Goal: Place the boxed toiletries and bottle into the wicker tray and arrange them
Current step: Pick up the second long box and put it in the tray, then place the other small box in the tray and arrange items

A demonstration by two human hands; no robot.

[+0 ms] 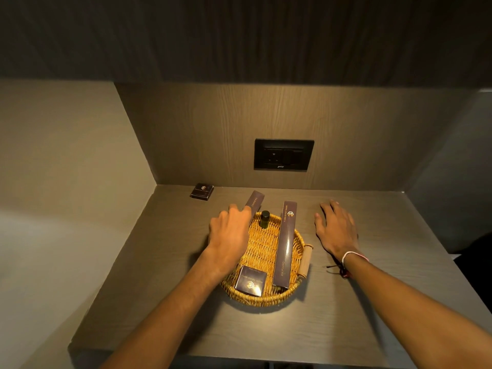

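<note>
The left hand [230, 230] lies over the left rim of the tray [266, 299], and its fingers [241, 210] rest on the near end of a long box [255, 201]. Whether the grip closes around this box I cannot tell; the hand hides that end. The box leans over the far left rim toward the back edge of the worktop [165, 302]. The right hand [336, 230] is flat and released, fingers spread, on the worktop just beside the tray's right handle [305, 261]. In the tray a bottle [265, 219] stands upright at the far side, a square box [251, 280] lies at the near side, and a dental kit [285, 243] lies along the right side, its far end over the rim. One small box [202, 191] is in the back left corner of the worktop, well apart.
</note>
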